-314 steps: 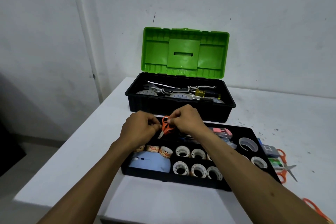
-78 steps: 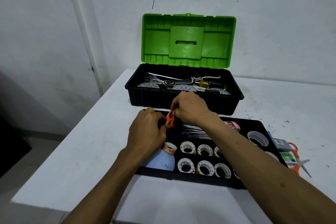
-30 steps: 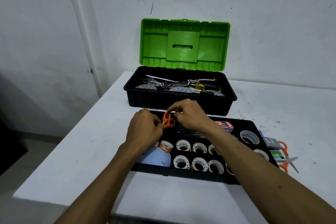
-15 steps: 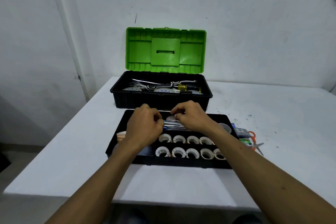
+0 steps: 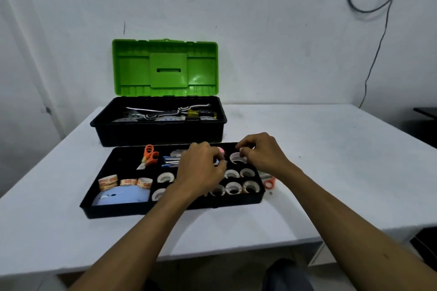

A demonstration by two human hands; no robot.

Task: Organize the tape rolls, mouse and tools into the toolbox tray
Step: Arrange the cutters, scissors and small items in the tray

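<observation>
Black tray (image 5: 142, 211) sits half hidden under curled left hand (image 5: 201, 170) and right hand (image 5: 262, 154); grasp indiscernible.

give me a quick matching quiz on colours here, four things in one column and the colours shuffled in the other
Things:
1 mouse
2 lid
3 scissors
4 screwdriver handle

Colours:
a orange
b yellow
c green
d pale blue

Pairs: 1-d; 2-c; 3-a; 4-b
</observation>
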